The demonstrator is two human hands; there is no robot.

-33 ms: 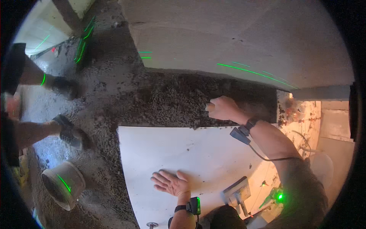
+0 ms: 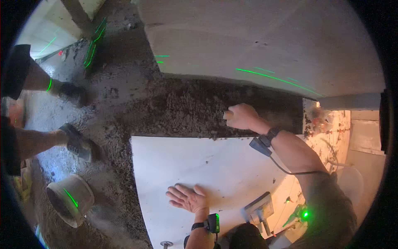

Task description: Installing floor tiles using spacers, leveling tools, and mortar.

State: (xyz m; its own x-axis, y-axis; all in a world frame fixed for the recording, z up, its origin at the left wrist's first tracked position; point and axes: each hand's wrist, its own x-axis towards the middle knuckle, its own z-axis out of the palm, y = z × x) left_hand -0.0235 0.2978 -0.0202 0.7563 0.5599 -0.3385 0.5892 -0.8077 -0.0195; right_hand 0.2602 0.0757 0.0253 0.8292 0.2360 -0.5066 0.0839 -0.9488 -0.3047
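Dark, gritty ground takes up most of the room from where I stand, running to the foot of a pale wall crossed by thin green light lines. A big white slab lies in front of the person, its far edge against the dark grit, crumbs scattered on top. Off to the left are a co-worker's legs in dark shoes, and nearer, a dirty bucket tilted over. A flat-bladed tool rests on the slab by the person's knee. The left hand is spread palm-down on the slab, fingers slightly apart, gripping nothing. Beyond the far edge, the right hand is curled into a fist low over the grit, around a small pale piece; only its end shows, so I can't tell what it belongs to.
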